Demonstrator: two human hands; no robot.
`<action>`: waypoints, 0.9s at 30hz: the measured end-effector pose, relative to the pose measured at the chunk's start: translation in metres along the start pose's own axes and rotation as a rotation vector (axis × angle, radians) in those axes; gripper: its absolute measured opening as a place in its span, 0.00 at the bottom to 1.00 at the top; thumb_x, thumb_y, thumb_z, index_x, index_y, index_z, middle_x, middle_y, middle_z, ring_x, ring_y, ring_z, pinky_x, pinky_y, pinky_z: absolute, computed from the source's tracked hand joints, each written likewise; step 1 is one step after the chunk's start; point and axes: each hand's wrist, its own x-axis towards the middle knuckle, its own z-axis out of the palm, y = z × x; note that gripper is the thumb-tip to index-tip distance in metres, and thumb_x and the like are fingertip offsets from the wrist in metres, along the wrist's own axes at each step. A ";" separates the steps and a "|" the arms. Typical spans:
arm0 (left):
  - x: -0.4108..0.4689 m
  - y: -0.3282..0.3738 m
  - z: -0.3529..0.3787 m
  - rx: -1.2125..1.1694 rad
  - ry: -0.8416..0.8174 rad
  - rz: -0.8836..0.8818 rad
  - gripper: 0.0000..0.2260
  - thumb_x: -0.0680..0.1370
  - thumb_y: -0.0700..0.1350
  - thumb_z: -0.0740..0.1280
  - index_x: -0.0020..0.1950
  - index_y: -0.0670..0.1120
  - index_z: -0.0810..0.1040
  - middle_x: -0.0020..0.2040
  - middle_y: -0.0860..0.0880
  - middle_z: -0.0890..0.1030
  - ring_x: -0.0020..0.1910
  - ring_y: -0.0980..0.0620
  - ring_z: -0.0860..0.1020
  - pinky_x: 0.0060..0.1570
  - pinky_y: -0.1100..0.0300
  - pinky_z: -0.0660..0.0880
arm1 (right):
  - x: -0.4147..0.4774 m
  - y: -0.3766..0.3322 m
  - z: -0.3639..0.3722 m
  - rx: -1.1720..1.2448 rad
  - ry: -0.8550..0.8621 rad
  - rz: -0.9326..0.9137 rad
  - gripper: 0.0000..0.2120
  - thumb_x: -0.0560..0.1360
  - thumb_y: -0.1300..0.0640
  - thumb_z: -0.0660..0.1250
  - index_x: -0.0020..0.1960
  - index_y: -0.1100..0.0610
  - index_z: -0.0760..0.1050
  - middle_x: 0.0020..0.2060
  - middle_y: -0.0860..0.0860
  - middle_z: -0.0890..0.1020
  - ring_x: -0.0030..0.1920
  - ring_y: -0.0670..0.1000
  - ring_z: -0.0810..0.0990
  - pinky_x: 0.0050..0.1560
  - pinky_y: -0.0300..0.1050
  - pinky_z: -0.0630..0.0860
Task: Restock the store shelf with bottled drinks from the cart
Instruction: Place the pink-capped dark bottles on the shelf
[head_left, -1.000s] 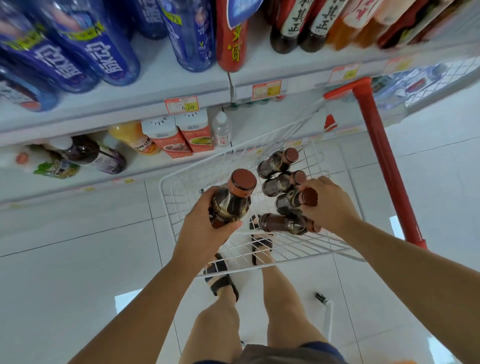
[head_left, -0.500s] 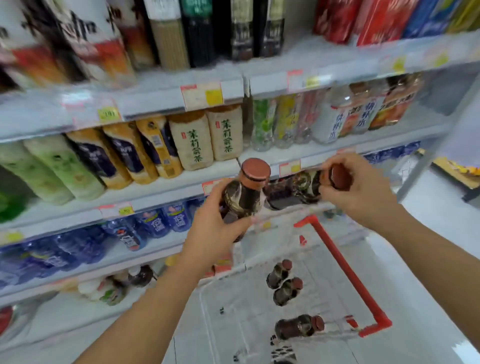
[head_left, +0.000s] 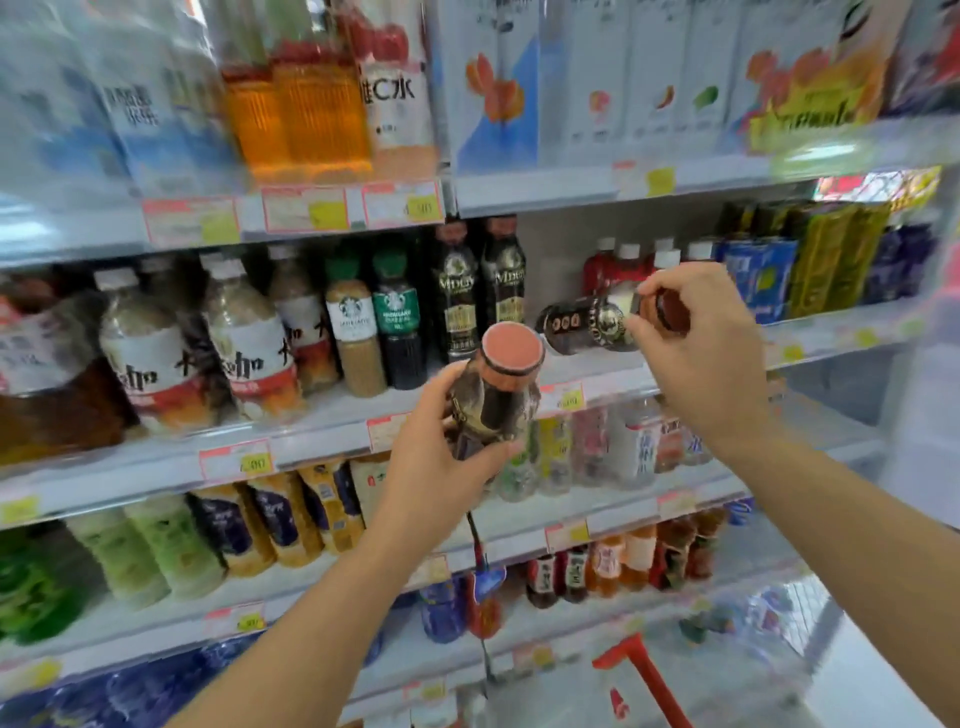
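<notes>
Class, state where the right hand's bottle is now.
Head view, right of centre: the right hand holds the bottle sideways by its cap, just right of two dark shelf bottles.

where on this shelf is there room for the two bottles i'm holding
One bare gap: on the shelf between the two tall black bottles and the red white-capped bottles, right where the right hand points its bottle. Left of it, latte bottles stand packed; to the right, blue and yellow packs fill the row.

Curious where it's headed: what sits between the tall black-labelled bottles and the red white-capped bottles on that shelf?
Head view: a bare shelf gap, with the right hand holding a dark brown-capped bottle sideways before it.
</notes>
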 end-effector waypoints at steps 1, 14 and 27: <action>0.007 0.002 0.004 0.011 0.013 -0.001 0.28 0.70 0.44 0.74 0.54 0.70 0.62 0.52 0.70 0.72 0.50 0.77 0.71 0.45 0.79 0.70 | 0.009 0.007 0.006 -0.016 -0.040 -0.010 0.10 0.72 0.59 0.70 0.51 0.57 0.74 0.50 0.54 0.75 0.49 0.51 0.75 0.46 0.39 0.70; 0.064 -0.007 0.048 0.042 0.185 -0.089 0.29 0.68 0.42 0.76 0.54 0.68 0.64 0.50 0.71 0.72 0.47 0.80 0.70 0.42 0.81 0.68 | 0.104 0.073 0.088 0.621 -0.157 0.409 0.24 0.69 0.60 0.72 0.63 0.55 0.69 0.55 0.47 0.77 0.55 0.46 0.76 0.58 0.38 0.70; 0.084 -0.023 0.051 0.034 0.252 -0.177 0.30 0.68 0.44 0.76 0.55 0.70 0.63 0.52 0.70 0.74 0.49 0.76 0.72 0.43 0.79 0.70 | 0.088 0.109 0.166 0.545 -0.582 0.499 0.32 0.66 0.58 0.76 0.67 0.57 0.66 0.58 0.51 0.76 0.57 0.48 0.74 0.55 0.43 0.70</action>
